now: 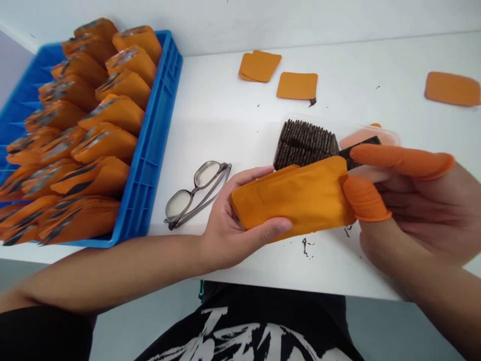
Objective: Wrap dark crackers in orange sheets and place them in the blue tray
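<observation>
My left hand (235,225) is closed around a small stack of orange rounded pieces (293,198), thumb on the near face and fingers behind. My right hand (409,200) wears orange finger cots on its thumb and index finger. A thin dark strip (361,149) shows at the right index fingertip, pinched by that hand; the grip itself is partly hidden. The right thumb meets the right end of the orange stack. Behind the stack, a clear plastic tray (393,138) holds rows of thin dark pieces (306,140), partly covered by the stack.
At left, a blue crate (156,135) carries rows of orange bundles (108,118) with dark edges. Folded eyeglasses (193,191) lie beside it. Loose orange pieces (296,85) rest toward the back, another orange piece (453,89) far right. Dark crumbs (304,245) dot the white table (221,115).
</observation>
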The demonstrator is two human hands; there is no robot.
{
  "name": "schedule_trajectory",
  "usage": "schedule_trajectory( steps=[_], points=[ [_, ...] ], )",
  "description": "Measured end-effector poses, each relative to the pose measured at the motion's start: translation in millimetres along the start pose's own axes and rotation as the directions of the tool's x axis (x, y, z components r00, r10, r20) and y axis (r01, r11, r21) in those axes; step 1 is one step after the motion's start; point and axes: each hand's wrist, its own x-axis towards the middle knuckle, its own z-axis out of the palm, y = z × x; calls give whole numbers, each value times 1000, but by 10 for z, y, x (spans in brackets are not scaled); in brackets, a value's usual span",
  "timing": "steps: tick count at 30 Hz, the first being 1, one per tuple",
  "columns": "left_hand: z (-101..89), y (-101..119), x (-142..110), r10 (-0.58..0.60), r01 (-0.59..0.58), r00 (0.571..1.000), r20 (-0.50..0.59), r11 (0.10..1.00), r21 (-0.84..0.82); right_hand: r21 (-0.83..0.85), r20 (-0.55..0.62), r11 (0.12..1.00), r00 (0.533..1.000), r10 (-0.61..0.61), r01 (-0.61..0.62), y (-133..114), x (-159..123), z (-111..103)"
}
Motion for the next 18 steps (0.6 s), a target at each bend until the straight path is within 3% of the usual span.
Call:
schedule_trajectory(
  steps=[5, 9, 11, 15, 18],
  points=[
    [16, 16, -10, -4, 7, 997, -81, 999, 36, -20, 139, 1000, 990, 7, -5, -4, 1, -49],
    [19, 16, -25, 27, -21, 996, -88, 998, 66, 29, 171, 999, 985, 13, -18, 7, -30, -66],
    [21, 15, -31, 39, -35, 997, -73, 998, 51, 51, 124, 999, 992, 5, -12, 31, -38, -66],
    [20, 7, -42, 32, -31, 998, -57, 999, 9, 110, -76, 993, 996, -40, 48, 63, -5, -52],
    [15, -13, -48, 27, -26, 998, -60, 999, 27, 164, -170, 986, 985, 40, -12, 34, 47, -53]
  ],
)
